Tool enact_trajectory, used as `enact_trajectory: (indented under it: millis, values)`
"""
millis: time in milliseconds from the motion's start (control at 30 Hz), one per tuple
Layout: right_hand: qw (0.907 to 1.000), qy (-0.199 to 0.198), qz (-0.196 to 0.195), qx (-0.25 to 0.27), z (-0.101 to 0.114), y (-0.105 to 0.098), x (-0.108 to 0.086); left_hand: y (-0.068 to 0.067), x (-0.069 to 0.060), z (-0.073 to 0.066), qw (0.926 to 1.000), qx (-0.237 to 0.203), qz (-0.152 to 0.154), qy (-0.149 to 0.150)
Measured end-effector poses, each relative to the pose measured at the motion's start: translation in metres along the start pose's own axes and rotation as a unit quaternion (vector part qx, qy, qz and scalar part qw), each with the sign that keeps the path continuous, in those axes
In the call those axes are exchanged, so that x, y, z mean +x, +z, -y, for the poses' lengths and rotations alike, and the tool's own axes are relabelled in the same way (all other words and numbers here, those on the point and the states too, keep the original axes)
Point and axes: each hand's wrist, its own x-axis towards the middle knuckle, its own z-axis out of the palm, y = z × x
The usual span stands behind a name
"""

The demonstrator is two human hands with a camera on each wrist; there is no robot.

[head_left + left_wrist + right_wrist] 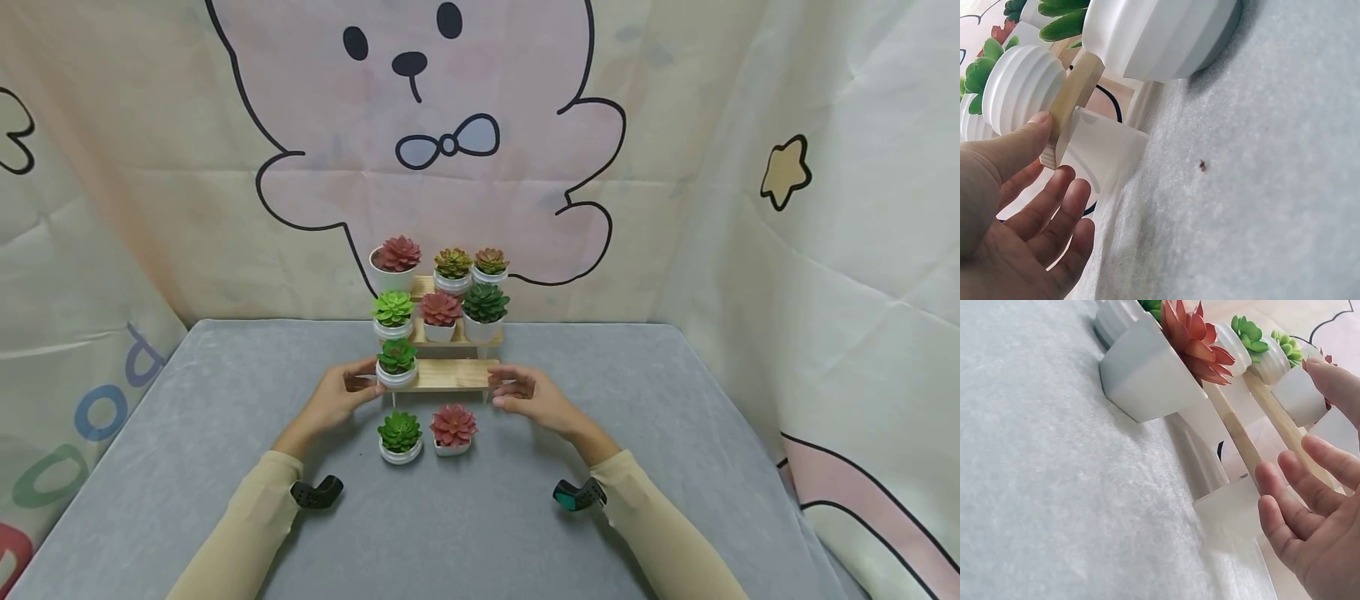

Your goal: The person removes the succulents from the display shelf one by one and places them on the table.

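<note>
A tiered plant stand (453, 375) with wooden planks and clear supports holds several potted artificial succulents. My left hand (341, 396) is at the left end of its lowest plank, beside a green succulent in a ribbed white pot (396, 377). In the left wrist view the thumb (1038, 122) touches the plank's edge, and the other fingers spread loosely below it; the index finger is partly hidden. By the plank's right end, my right hand (536, 398) holds nothing, its fingers relaxed and apart. Whether its fingertips touch the plank cannot be told.
On the grey table (465, 533), before the stand, are a green succulent (400, 433) in a round pot and a red succulent (453, 427) in a square pot. Rows of succulents, including a dark green one (486, 304), fill the upper tiers. A printed curtain (660, 208) hangs behind.
</note>
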Motion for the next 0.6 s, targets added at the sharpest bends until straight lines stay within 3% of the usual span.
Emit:
enact_trajectory:
  millis: [367,600]
  values:
    - [0.9992,-0.005,-0.030,-0.027,0.005,-0.006,0.008,0.000,0.002,0.002,1.0000,-0.005,0.000,-0.002]
    - [0.9995,-0.003,-0.022,-0.022,0.013,-0.004,0.013,0.000,0.003,0.003,0.9999,-0.011,-0.003,-0.002]
